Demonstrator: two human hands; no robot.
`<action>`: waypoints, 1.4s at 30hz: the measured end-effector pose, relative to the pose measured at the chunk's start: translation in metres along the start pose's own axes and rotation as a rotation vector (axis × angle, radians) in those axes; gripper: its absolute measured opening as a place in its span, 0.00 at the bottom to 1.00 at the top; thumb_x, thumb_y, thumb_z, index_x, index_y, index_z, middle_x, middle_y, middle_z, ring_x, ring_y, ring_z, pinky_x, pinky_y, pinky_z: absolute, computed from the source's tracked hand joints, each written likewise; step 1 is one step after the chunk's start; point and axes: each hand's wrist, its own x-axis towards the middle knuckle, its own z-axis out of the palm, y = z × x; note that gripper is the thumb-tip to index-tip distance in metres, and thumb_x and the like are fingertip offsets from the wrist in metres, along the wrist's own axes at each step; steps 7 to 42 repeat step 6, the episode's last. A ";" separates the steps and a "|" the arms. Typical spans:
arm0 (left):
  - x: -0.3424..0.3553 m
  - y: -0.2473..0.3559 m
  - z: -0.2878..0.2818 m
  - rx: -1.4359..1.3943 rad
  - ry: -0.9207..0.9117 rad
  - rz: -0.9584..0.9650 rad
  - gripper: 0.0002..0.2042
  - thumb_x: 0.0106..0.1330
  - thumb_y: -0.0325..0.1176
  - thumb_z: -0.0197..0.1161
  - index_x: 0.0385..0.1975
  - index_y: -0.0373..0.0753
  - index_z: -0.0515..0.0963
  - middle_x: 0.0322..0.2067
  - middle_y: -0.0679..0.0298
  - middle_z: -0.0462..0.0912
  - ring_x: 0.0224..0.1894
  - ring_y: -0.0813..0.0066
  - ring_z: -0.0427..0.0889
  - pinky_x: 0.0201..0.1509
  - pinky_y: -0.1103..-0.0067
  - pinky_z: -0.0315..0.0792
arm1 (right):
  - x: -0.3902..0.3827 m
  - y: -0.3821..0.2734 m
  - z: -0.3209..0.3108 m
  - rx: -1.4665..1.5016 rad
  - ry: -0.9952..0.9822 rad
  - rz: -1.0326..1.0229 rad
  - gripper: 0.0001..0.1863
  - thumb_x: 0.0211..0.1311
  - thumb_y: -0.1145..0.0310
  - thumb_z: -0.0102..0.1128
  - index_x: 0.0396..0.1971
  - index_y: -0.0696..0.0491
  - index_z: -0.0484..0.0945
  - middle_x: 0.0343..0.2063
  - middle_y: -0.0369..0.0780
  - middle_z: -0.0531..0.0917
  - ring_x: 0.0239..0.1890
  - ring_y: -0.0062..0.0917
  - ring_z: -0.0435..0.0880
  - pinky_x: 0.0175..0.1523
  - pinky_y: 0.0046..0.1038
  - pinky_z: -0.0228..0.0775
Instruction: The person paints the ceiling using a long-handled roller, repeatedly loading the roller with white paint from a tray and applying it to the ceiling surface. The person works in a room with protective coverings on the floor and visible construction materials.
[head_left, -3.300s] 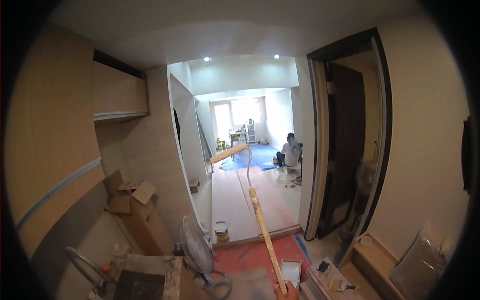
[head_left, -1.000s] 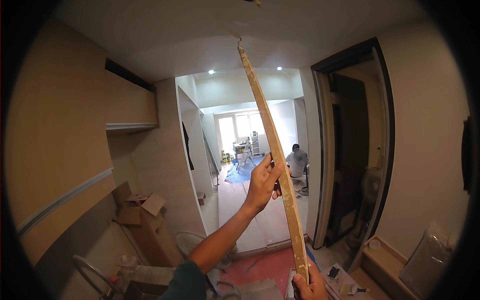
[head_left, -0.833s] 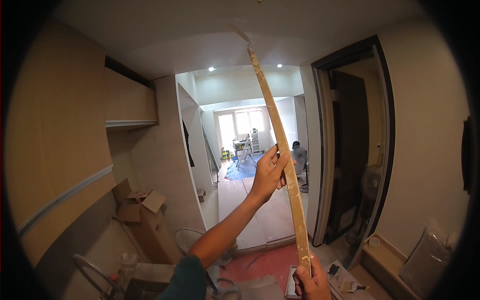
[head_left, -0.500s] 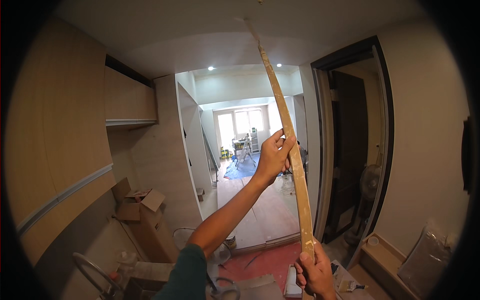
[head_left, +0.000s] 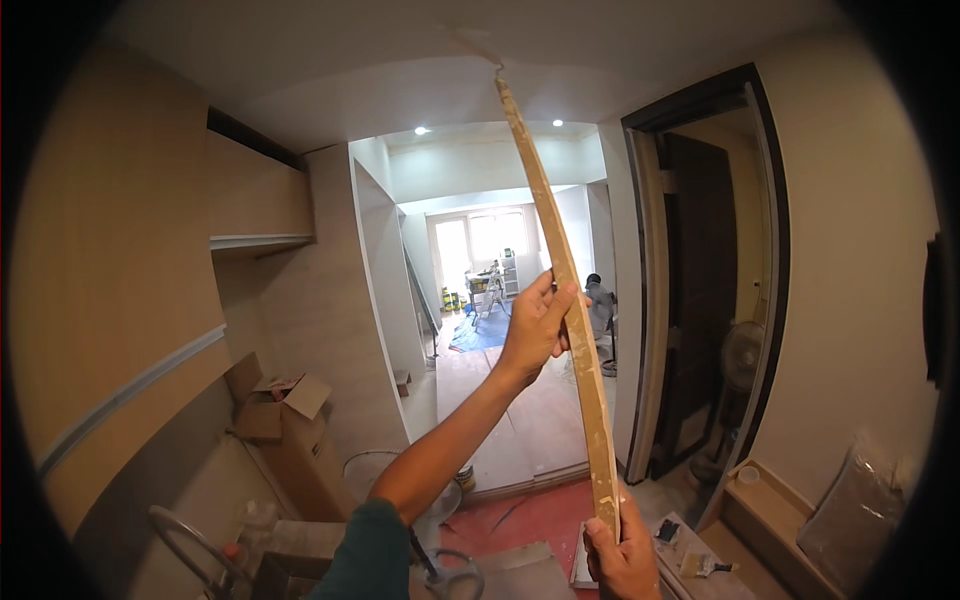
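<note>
A long wooden pole (head_left: 558, 240), spotted with dried paint, slants up toward the ceiling (head_left: 300, 70). At its far tip, a thin wire leads to what looks like a pale paint roller (head_left: 472, 42) against the ceiling; the blur makes it hard to be sure. My left hand (head_left: 538, 325) grips the pole around its middle, thumb lying along the near face. Lower down, my right hand (head_left: 624, 555) is wrapped round the pole near its bottom end. The lowest tip of the pole is hidden by that hand.
Wooden cabinets (head_left: 120, 260) line the left wall, above an opened cardboard box (head_left: 290, 420) and a faucet (head_left: 185, 530). On the right are a dark door frame (head_left: 765, 220), a fan (head_left: 740, 360) and a paintbrush (head_left: 708, 566). A person (head_left: 598, 305) is in the far room.
The pole's top has swung left along the ceiling. Both hands have shifted slightly left, keeping their grip. A person in the far room now shows more beside the pole.
</note>
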 end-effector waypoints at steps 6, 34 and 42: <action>0.007 -0.001 0.006 0.140 -0.026 0.008 0.21 0.74 0.50 0.55 0.48 0.35 0.72 0.35 0.65 0.81 0.24 0.84 0.74 0.17 0.87 0.64 | 0.007 0.004 -0.006 -0.162 0.009 -0.116 0.38 0.69 0.61 0.60 0.73 0.48 0.51 0.27 0.40 0.78 0.19 0.18 0.74 0.24 0.19 0.69; 0.007 -0.001 0.006 0.140 -0.026 0.008 0.21 0.74 0.50 0.55 0.48 0.35 0.72 0.35 0.65 0.81 0.24 0.84 0.74 0.17 0.87 0.64 | 0.007 0.004 -0.006 -0.162 0.009 -0.116 0.38 0.69 0.61 0.60 0.73 0.48 0.51 0.27 0.40 0.78 0.19 0.18 0.74 0.24 0.19 0.69; 0.007 -0.001 0.006 0.140 -0.026 0.008 0.21 0.74 0.50 0.55 0.48 0.35 0.72 0.35 0.65 0.81 0.24 0.84 0.74 0.17 0.87 0.64 | 0.007 0.004 -0.006 -0.162 0.009 -0.116 0.38 0.69 0.61 0.60 0.73 0.48 0.51 0.27 0.40 0.78 0.19 0.18 0.74 0.24 0.19 0.69</action>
